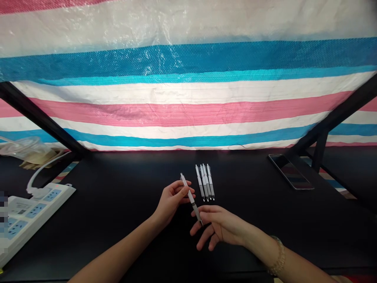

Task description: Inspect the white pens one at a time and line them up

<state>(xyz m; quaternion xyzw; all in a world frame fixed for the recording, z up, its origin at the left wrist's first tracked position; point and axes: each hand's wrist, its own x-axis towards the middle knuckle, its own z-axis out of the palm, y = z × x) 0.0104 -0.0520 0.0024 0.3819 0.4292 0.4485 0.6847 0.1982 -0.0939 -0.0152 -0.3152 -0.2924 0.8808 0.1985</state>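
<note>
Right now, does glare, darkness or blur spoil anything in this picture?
Head view: shiny white glints streak the striped sheet; head view: the black table is so dark that shadows barely show; head view: the held pen stands out clearly; head view: blocky pixels hide a patch at the left edge, by the white power strip.

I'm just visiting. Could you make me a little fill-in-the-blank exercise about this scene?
1. The left hand holds one white pen; ____ other pens lie side by side.
2. A bracelet is worn on the person's ____ arm.
3. The phone lies on a tabletop coloured ____.

Missing words: four; right; black.
</note>
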